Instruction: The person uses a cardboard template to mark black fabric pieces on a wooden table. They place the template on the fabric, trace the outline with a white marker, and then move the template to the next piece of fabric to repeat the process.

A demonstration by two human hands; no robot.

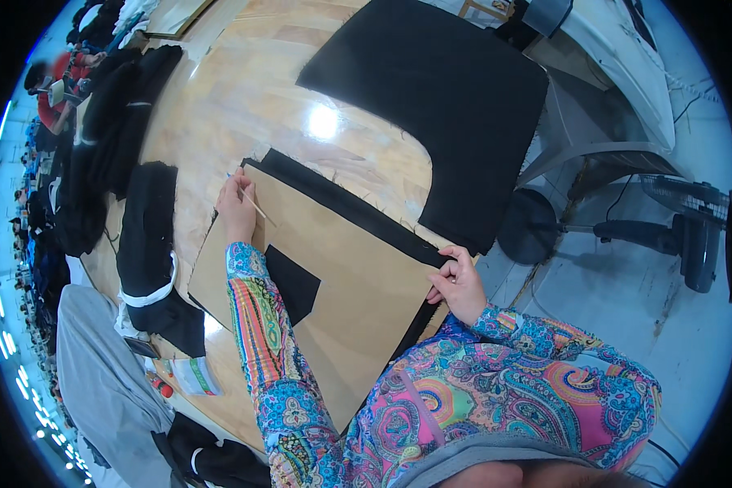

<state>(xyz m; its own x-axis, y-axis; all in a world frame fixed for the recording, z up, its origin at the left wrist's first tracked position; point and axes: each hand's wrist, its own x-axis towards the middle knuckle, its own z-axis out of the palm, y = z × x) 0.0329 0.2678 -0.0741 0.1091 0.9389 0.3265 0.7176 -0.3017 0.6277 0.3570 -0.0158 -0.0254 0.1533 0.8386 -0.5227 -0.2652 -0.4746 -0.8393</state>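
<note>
A large brown card sheet (342, 268) lies over black cloth (342, 199), whose frayed edge shows along the far side. At the sheet's far left corner my left hand (237, 210) is closed on a thin pale pencil-like stick (258, 203), which slants across the card. My right hand (459, 289) pinches the right corner of the sheet and the cloth edge there, thumb and fingers together. Beside my left forearm shows a black angular patch (294, 283); whether it is a piece on top or an opening in the card, I cannot tell.
A big curved black cloth panel (480, 106) lies at the table's far right. Black cloth bundles (148, 236) tied with white strips line the left side, near grey cloth (106, 366). To the right stand a grey plastic chair (586, 130) and a fan (691, 236).
</note>
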